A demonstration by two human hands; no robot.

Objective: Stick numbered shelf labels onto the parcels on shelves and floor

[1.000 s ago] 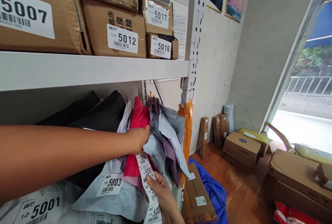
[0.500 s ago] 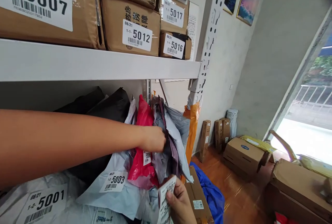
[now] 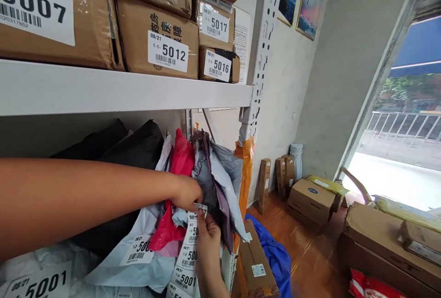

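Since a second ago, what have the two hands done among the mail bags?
The right hand rose with the strip of labels up to the left hand, which shifted right, then back, parting the red bag and grey bag. Boxes on the shelf stayed.

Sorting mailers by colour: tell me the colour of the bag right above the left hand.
Red, in the head view: the bag above the left hand.

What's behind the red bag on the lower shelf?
Behind the red bag stands a black bag, with a pale grey mailer squeezed between them. The left hand and the labelled mailers in front cover the red bag's lower part; the shelf's back is hidden.
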